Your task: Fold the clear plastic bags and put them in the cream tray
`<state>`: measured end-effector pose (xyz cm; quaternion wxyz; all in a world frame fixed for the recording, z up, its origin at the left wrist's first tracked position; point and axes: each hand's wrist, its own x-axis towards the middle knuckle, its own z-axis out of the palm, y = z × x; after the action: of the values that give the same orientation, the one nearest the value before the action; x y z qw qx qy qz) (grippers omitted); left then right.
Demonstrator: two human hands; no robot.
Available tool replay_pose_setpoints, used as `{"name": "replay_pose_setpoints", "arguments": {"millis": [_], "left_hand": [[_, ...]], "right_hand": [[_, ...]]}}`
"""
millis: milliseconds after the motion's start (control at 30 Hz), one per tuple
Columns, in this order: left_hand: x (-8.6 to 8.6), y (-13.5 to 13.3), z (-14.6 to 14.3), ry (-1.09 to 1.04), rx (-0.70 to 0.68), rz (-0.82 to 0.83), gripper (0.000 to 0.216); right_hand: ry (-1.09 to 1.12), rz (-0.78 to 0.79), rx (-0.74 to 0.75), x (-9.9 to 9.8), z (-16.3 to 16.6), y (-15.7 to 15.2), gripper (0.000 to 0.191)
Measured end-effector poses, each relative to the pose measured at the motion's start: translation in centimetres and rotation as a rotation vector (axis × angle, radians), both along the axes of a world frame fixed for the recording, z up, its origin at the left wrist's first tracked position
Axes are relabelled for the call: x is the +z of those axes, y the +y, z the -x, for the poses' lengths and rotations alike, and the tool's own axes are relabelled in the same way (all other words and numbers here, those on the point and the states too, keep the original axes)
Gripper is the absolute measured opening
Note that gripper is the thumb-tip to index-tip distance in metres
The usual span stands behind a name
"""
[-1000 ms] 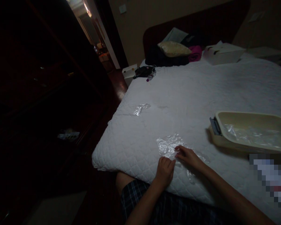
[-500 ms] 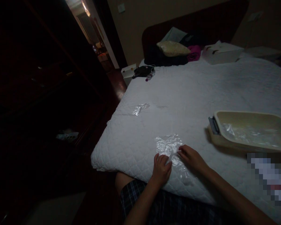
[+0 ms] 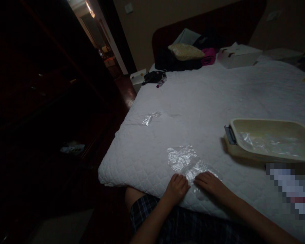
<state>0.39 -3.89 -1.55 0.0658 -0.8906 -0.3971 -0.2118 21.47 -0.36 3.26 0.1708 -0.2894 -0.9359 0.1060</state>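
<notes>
A clear crinkled plastic sheet [image 3: 181, 158] lies flat on the white quilted bed [image 3: 208, 98] near its front edge. My left hand [image 3: 176, 188] rests on the sheet's near edge with its fingers curled down onto the plastic. My right hand [image 3: 210, 183] lies beside it on the same edge, fingers bent and pressing on the plastic. The two hands sit close together, almost touching.
A beige plastic tub [image 3: 271, 139] with clear plastic inside stands at the right. A smaller scrap of plastic [image 3: 150, 117] lies further up the bed. Clothes and a pillow [image 3: 185, 51] and a white box [image 3: 237, 56] are by the headboard. Dark floor lies left.
Both hands have slid back toward me along the plastic sheet, from its middle to its near edge. The sheet now lies more spread out ahead of them.
</notes>
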Motion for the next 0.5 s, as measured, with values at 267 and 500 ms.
{"name": "replay_pose_setpoints", "arguments": {"millis": [267, 500], "left_hand": [[-0.3, 0.2, 0.3, 0.018, 0.021, 0.006, 0.017], [-0.2, 0.2, 0.4, 0.05, 0.022, -0.002, 0.017]], "right_hand": [[-0.018, -0.05, 0.038, -0.2, -1.2, -0.4, 0.028], [0.037, -0.002, -0.005, -0.7, -0.2, -0.5, 0.023]]}}
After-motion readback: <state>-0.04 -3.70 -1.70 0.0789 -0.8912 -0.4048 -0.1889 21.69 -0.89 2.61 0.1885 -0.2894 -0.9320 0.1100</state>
